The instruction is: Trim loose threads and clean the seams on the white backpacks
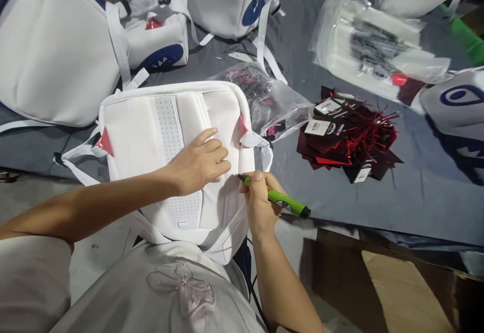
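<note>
A white backpack lies back-side up in front of me on the grey table cover, its lower end hanging toward my lap. My left hand rests flat on its padded back panel, fingers loosely curled. My right hand grips a green pen-like tool with a black end, its tip touching the backpack's right edge. Small red triangles mark the strap corners. A white strap loop lies just above the tool.
Other white backpacks with blue and red markings lie at the back left, back centre and right. A pile of dark red hang tags sits to the right. Clear plastic bags lie nearby. A cardboard box stands at lower right.
</note>
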Demonstrator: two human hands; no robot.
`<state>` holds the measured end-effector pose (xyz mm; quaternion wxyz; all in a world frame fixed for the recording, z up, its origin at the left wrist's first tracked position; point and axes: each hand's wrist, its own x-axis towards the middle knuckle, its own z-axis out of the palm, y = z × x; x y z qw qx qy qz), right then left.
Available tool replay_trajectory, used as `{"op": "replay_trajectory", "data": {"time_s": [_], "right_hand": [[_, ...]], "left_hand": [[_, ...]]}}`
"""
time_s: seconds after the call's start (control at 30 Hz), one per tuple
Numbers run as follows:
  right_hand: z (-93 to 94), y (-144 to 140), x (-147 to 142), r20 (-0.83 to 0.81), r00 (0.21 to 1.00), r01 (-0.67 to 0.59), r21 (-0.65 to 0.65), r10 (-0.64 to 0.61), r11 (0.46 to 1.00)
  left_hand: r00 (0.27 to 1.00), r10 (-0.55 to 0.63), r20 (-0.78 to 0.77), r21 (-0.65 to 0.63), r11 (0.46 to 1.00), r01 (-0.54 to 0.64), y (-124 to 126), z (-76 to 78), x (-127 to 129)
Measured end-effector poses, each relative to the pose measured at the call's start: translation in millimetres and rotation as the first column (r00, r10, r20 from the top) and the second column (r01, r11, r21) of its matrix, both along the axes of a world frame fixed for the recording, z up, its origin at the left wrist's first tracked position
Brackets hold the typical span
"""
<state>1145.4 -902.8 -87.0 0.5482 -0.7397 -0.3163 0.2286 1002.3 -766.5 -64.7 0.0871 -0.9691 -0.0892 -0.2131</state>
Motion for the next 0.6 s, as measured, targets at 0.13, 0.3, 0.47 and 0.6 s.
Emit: {"op": "replay_trajectory", "data": {"time_s": [0.13,0.3,0.47,0.6], "right_hand": [[-2.5,2,-9,0.024,1.000,0.015,0.010,-0.015,1.000],[-2.9,7,-15,0.094,0.996,0.006,-0.008,-0.005,1.000],[-2.2,10,-15,0.155,0.988,-0.011,-0.052,0.019,0.999],[1.9,14,-17,0.115,0.993,0.004,-0.040,0.000,0.999]], "left_hand": [[0.994,0.002,0.109,0.042,0.999,-0.006,-4,-10.7,-4],[0.992,-0.009,0.123,0.058,0.998,0.001,-2,-13.3,-4],[0.996,0.018,0.086,0.051,0.998,-0.022,-2,-15.7,-5],[0.994,0.019,0.111,0.059,0.998,-0.026,-2,-20.0,-6]]}}
